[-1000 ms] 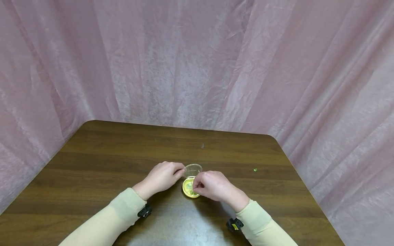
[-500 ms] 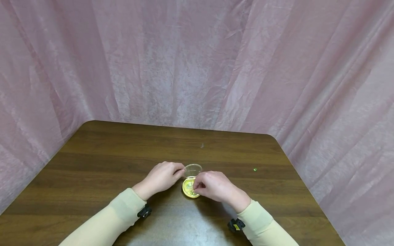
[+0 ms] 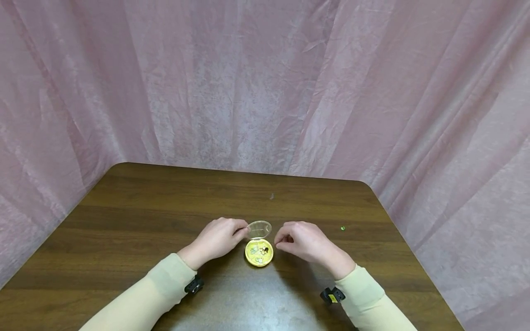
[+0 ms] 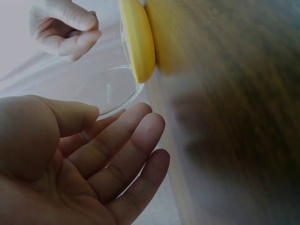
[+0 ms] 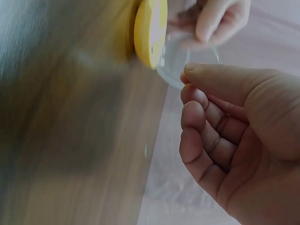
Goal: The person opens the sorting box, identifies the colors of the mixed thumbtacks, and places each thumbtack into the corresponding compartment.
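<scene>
A small round yellow case (image 3: 258, 265) lies on the table with its hinged clear lid (image 3: 260, 229) raised at the back. Its compartments hold small pale green pieces (image 3: 254, 251), and dark and gold ones (image 3: 265, 250). My left hand (image 3: 219, 236) pinches the lid's left edge between thumb and index finger; the other fingers are loosely bent in the left wrist view. To the right of the case hovers my right hand (image 3: 306, 241), fingers curled and thumb tip against the index finger. Nothing shows between those fingertips in the right wrist view (image 5: 187, 70).
On the right part of the brown wooden table (image 3: 174, 197) lies one small green piece (image 3: 342, 228). A faint pale speck (image 3: 272, 196) is farther back. Pink curtains (image 3: 256, 92) hang behind and beside the table.
My right hand has moved off the case to the right and slightly back, uncovering the pieces inside. The left hand and the lid have stayed in place.
</scene>
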Available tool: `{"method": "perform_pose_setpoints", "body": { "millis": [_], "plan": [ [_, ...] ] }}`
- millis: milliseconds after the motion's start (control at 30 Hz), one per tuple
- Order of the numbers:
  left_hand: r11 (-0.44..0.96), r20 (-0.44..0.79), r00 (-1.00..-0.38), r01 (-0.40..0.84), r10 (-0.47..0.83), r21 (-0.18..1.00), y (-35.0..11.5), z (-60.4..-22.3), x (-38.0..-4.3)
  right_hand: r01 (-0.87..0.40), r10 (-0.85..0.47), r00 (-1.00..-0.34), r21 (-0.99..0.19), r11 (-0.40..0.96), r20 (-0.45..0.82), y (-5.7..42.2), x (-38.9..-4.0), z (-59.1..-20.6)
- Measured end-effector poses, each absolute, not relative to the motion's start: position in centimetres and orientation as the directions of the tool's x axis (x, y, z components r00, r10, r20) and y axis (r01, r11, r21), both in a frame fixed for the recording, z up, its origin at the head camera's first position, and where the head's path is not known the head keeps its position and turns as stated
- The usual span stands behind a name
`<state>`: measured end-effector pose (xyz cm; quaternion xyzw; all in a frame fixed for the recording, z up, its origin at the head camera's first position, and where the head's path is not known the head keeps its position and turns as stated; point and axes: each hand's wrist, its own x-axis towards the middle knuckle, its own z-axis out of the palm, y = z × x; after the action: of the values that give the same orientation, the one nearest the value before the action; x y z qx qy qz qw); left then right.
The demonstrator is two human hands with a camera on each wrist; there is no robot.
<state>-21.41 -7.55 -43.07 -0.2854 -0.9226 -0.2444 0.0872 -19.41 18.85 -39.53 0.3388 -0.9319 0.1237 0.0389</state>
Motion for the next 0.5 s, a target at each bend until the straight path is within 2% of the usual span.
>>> {"method": "perform_pose_setpoints", "body": {
  "millis": [267, 500],
  "plan": [
    [0.723, 0.294, -0.823, 0.568, 0.486, 0.393, -7.5, -43.3, -21.4, -0.543, -0.522, -0.839, -0.178, 0.821, 0.154, 22.3, -20.2, -39.0],
    [0.719, 0.295, -0.821, 0.571, 0.489, 0.397, -7.6, -43.2, -21.4, -0.465, -0.454, -0.883, -0.088, 0.881, 0.121, 25.3, -21.0, -39.0]
  ]
}}
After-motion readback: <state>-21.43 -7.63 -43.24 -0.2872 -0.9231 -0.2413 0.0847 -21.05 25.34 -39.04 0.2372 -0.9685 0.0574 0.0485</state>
